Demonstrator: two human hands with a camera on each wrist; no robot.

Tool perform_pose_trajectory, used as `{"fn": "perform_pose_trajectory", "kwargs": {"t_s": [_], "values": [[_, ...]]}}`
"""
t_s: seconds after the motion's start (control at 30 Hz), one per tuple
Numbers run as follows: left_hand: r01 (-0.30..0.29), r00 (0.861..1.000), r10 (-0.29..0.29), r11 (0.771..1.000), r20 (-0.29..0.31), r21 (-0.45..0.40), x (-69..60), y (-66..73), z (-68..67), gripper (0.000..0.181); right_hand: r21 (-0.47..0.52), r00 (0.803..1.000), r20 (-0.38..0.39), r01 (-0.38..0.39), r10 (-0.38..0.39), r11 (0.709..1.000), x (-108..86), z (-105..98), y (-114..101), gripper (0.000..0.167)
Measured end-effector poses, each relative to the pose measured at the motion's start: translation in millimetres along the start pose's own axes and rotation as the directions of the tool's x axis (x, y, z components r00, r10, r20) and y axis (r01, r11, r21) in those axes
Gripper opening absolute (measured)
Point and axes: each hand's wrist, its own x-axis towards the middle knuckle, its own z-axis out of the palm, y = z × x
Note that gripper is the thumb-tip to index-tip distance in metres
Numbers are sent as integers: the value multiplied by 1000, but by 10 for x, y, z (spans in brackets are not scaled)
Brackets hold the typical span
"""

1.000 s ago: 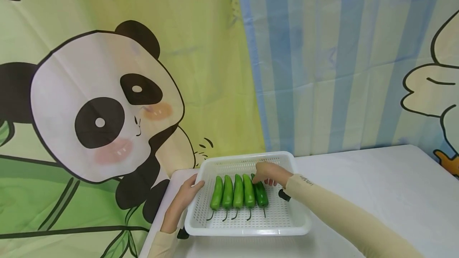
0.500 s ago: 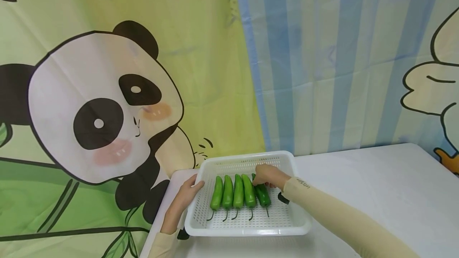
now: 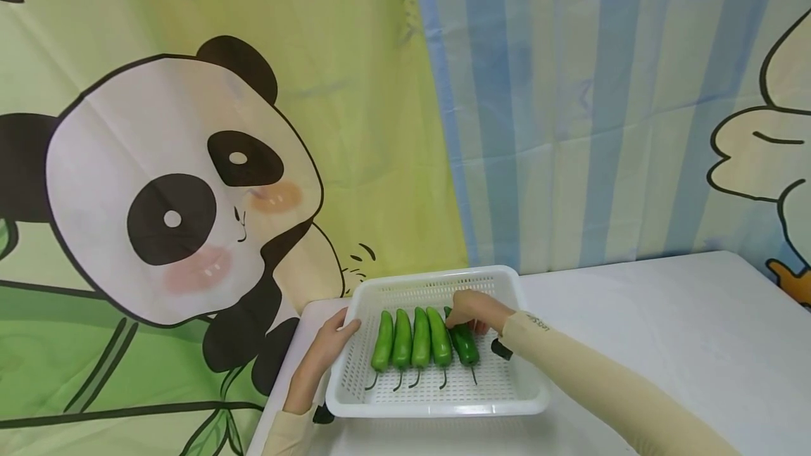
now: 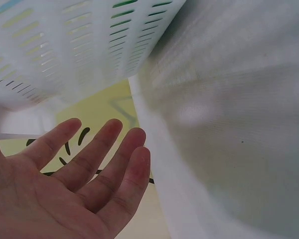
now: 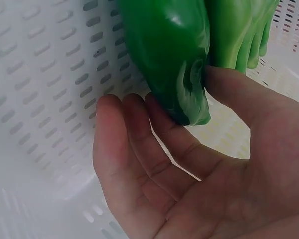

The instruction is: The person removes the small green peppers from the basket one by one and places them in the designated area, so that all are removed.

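Inside a white perforated plastic basket [image 3: 437, 410], several green peppers [image 3: 402, 340] lie side by side with their stems toward the near rim. The rightmost one is a darker green pepper [image 3: 465, 348], slightly slanted. My right hand [image 3: 479, 309] pinches its narrow far tip between thumb and fingers; the right wrist view shows the dark pepper's glossy, creased end [image 5: 192, 94] in that pinch. At the left rim rests my left hand [image 3: 328, 341], thumb by the edge. In the left wrist view, the fingers of the left hand [image 4: 84, 179] extend loosely outside the basket wall.
The basket stands on a white-covered table [image 3: 640, 322], which extends to the right. Behind hang a panda-printed curtain [image 3: 380, 160] and a blue striped curtain [image 3: 570, 125]. Black wrist straps [image 3: 501, 349] show beside both hands.
The dark pepper's stem end has swung slightly right, opening a gap from its neighbour. The right hand still holds its tip; the left hand has stayed at the rim.
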Motion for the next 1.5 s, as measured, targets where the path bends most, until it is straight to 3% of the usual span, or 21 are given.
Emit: {"fn": "perform_pose_trajectory", "kwargs": {"t_s": [0.57, 0.93, 1.5], "values": [[-14, 1000, 14, 1000, -19, -3, -10, 4, 21, 50, 96, 997, 60, 37, -43, 995, -52, -193, 69, 31], [13, 1000, -13, 1000, 0, 5, -14, 34, 13, 51, 108, 992, 95, 70, -80, 992, -135, -307, 142, 33], [-1, 1000, 1, 1000, 6, 11, -9, 10, 3, 51, 269, 971, 136, 154, -196, 951, -403, -589, 163, 33]]}}
